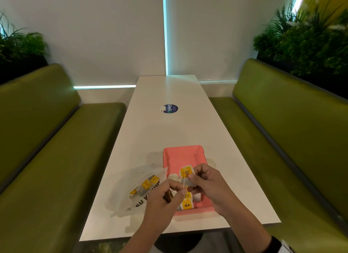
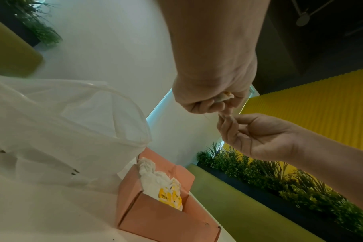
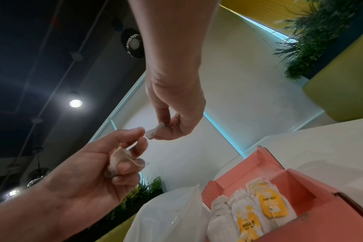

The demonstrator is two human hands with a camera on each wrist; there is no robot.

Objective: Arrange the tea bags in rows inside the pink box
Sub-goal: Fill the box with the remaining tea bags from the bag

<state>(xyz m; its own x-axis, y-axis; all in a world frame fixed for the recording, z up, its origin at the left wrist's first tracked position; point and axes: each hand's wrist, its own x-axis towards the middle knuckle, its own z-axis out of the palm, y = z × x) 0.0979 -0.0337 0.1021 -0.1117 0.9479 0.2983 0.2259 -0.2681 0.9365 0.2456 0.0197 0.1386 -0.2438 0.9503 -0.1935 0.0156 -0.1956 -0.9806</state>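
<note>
The open pink box (image 1: 182, 154) lies on the white table (image 1: 169, 128), with several tea bags (image 3: 247, 217) with yellow tags lying side by side at its near end. Both hands are raised over the box. My right hand (image 1: 192, 177) pinches a tea bag (image 3: 152, 133), and its yellow tag (image 1: 185, 172) shows by the fingers. My left hand (image 1: 178, 191) curls its fingers round another tea bag (image 3: 117, 161) and pinches a thin string (image 1: 183, 186) running between the hands. The fingertips of both hands almost touch.
A white plastic bag (image 1: 131, 186) with more yellow-tagged tea bags (image 1: 146, 184) lies just left of the box. A round blue sticker (image 1: 170, 109) sits mid-table. Green benches (image 1: 56, 139) flank both sides, with plants (image 1: 310, 38) behind them.
</note>
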